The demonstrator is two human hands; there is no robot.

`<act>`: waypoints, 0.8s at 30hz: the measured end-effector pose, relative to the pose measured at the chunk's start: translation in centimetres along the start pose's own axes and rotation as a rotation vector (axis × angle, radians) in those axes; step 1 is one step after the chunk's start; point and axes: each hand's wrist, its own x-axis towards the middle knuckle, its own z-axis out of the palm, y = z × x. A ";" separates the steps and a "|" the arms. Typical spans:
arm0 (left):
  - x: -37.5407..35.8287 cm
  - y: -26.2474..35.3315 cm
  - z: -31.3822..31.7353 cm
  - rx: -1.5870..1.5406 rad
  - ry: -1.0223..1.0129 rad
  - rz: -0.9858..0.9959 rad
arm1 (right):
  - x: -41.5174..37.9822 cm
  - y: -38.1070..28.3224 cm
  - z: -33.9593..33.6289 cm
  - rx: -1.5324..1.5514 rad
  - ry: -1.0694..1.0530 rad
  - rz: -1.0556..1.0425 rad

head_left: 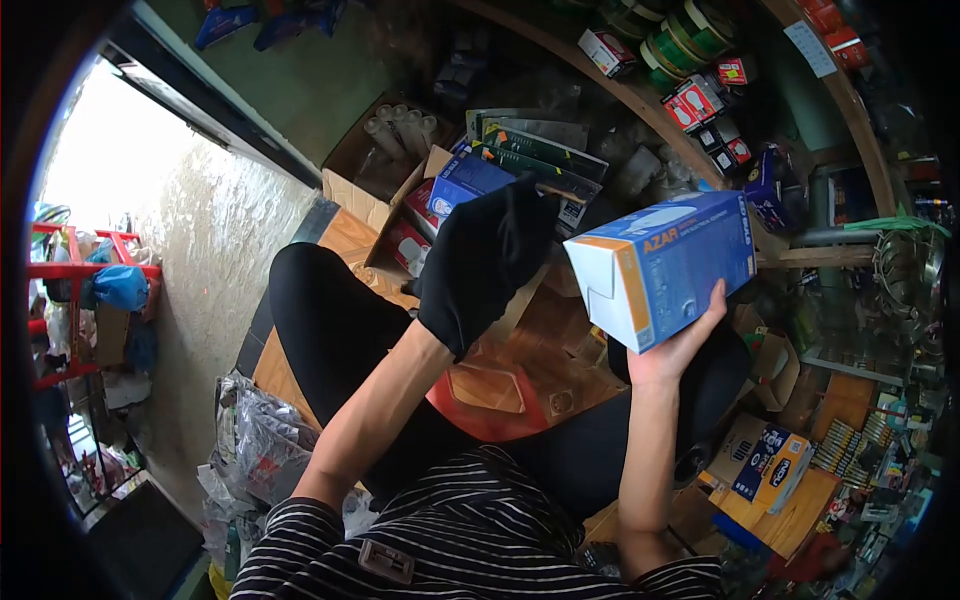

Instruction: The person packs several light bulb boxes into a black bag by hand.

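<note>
Black cloth covers my left hand [485, 250] from the wrist up, like a glove or sleeve. Its fingers are hidden, so I cannot tell if they grip anything. It hangs over my lap, in front of an open carton [385, 225] holding blue and red boxes. My right hand [680, 340] supports a blue, white and orange box [680, 260] from below, with the thumb against its side. The box is tilted, its white end flap facing left. The two hands are apart.
Between my black-clad legs [325, 330] lies a red-edged object [490, 390] on the wooden floor. Green-rimmed spools [690, 40] and small boxes stand on a shelf at the upper right. Plastic bags [265, 440] lie at the left, and a small wooden table [790, 505] stands at the lower right.
</note>
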 end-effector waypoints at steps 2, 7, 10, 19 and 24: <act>0.2 -1.5 0.8 0.320 -0.048 0.071 | 0.0 0.2 0.0 0.034 -0.015 -0.022; -2.2 -1.5 3.7 -0.235 -0.065 -0.192 | -1.2 4.4 -1.9 -0.112 -0.064 -0.151; -5.2 -3.5 5.4 -1.835 0.009 -0.494 | -2.7 7.2 -4.0 -0.719 -0.403 -0.435; -4.0 0.1 3.1 -0.450 -0.084 -0.160 | -1.7 4.6 -0.1 -0.753 -0.294 -0.368; -5.1 -4.6 3.9 -1.289 -0.105 -0.200 | -2.5 6.4 -2.8 -1.258 -0.729 -0.648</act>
